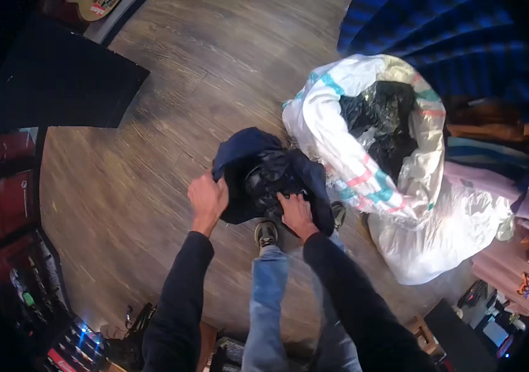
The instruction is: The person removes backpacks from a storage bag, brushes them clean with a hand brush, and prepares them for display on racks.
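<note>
A navy fabric bag [250, 142], its mouth spread wide, is in front of my feet in the middle of the view. Crumpled black plastic [269, 179] shows inside it. My left hand [208, 197] grips the bag's left rim in a closed fist. At the near right side of the mouth, my right hand [298, 214] rests against the black plastic with its fingers curled. Whether those fingers pinch the plastic or only press on it, I cannot tell. The underside of the bag is hidden.
Right of the bag stands a large white woven sack [325, 116], lined with black plastic. Another white sack [432, 251] lies against it. Folded fabrics [487, 181] are stacked at the far right. A black panel [73, 83] juts over the wood-look floor [120, 195] at upper left.
</note>
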`<action>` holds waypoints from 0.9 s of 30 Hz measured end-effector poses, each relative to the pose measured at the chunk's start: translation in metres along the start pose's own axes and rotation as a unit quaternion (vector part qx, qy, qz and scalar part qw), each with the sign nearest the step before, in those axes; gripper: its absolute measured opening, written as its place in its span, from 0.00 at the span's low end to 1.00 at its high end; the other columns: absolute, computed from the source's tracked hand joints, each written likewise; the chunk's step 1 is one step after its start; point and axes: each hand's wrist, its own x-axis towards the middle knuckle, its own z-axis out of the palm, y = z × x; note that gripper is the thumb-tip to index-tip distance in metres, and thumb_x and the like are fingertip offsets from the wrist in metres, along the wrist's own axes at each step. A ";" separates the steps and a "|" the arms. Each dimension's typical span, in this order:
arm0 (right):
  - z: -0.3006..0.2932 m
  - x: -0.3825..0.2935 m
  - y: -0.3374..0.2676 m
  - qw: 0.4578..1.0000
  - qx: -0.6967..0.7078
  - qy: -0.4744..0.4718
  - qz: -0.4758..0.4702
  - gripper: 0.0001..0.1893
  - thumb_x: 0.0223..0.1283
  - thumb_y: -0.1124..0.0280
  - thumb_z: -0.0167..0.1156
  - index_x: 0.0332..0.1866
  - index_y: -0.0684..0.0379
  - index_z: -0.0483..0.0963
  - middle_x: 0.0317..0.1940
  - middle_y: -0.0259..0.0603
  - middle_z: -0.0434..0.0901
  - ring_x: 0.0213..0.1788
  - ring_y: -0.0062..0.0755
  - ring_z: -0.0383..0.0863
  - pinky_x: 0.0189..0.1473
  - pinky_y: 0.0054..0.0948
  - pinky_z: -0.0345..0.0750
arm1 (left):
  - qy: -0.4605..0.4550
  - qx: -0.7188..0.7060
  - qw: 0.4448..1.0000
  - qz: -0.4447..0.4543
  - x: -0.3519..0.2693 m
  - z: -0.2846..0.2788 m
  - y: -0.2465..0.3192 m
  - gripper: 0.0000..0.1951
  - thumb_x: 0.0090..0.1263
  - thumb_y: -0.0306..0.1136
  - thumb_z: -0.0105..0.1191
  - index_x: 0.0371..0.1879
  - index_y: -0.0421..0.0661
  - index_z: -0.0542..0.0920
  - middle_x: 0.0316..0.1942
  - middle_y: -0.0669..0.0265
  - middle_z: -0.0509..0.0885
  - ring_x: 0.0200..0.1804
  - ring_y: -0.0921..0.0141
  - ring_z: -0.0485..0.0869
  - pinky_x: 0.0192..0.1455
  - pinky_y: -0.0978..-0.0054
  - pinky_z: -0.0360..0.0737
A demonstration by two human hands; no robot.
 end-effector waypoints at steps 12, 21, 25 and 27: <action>0.008 0.044 -0.023 0.989 -0.086 -0.057 0.108 0.28 0.56 0.60 0.66 0.64 0.51 0.74 0.66 0.40 0.73 0.62 0.42 0.78 0.58 0.46 0.79 | -0.049 -0.002 0.996 0.071 -0.059 0.024 0.034 0.16 0.60 0.36 0.59 0.43 0.40 0.82 0.32 0.48 0.86 0.33 0.48 0.86 0.38 0.51 0.81; -0.183 -0.045 0.151 0.906 0.169 0.385 -0.043 0.10 0.53 0.71 0.64 0.41 0.57 0.79 0.36 0.48 0.84 0.36 0.49 0.86 0.39 0.43 0.81 | 0.017 0.064 0.997 0.041 -0.035 0.023 0.053 0.18 0.61 0.40 0.61 0.44 0.41 0.82 0.30 0.46 0.85 0.35 0.46 0.85 0.39 0.50 0.80; -0.178 -0.012 0.281 0.940 -0.037 0.274 0.202 0.35 0.47 0.63 0.71 0.64 0.56 0.67 0.53 0.52 0.76 0.55 0.53 0.76 0.58 0.46 0.76 | 0.026 0.060 0.997 0.045 -0.037 0.040 0.069 0.17 0.61 0.40 0.61 0.43 0.40 0.83 0.29 0.45 0.84 0.34 0.45 0.84 0.38 0.50 0.79; -0.174 0.019 0.292 0.948 0.052 0.267 0.165 0.40 0.44 0.57 0.74 0.65 0.58 0.66 0.58 0.55 0.73 0.62 0.55 0.71 0.64 0.46 0.72 | 0.038 0.065 0.996 0.042 -0.034 0.043 0.067 0.17 0.61 0.39 0.61 0.43 0.40 0.83 0.29 0.44 0.84 0.33 0.45 0.84 0.38 0.50 0.79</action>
